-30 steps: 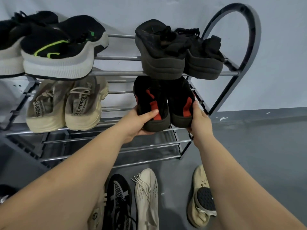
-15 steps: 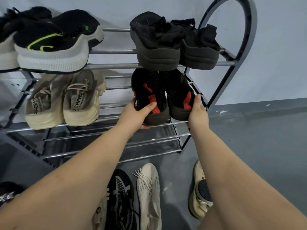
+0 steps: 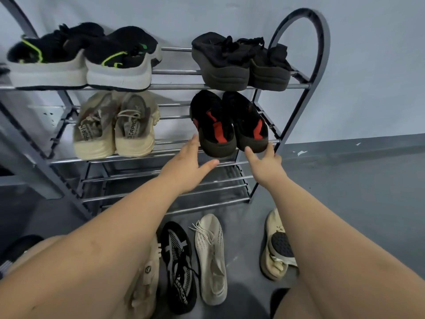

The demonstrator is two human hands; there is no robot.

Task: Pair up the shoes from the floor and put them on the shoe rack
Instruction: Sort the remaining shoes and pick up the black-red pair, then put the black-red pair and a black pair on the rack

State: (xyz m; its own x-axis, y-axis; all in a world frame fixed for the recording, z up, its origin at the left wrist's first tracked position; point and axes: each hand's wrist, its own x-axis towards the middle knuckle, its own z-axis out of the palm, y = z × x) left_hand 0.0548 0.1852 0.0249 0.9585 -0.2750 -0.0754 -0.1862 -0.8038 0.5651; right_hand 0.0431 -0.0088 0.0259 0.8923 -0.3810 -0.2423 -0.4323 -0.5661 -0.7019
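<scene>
A pair of black shoes with red marks (image 3: 227, 125) sits on the middle shelf of the metal shoe rack (image 3: 174, 86), at its right end. My left hand (image 3: 187, 164) hovers just left of the pair's heels, fingers spread and empty. My right hand (image 3: 264, 161) is open just below the right shoe's heel, fingertips near it. On the floor lie a black and white shoe (image 3: 178, 265), a cream laced shoe (image 3: 211, 256), a beige shoe (image 3: 146, 282) partly behind my left arm, and a cream shoe with a dark insole (image 3: 276, 247).
The top shelf holds black shoes with green marks and white soles (image 3: 85, 58) and a dark pair (image 3: 241, 63). A beige pair (image 3: 115, 127) stands on the middle shelf's left. The lowest shelf bars (image 3: 165, 189) carry nothing. A grey wall is behind.
Both hands have let go of the black and red pair and drawn back slightly. The pair now rests on the middle shelf.
</scene>
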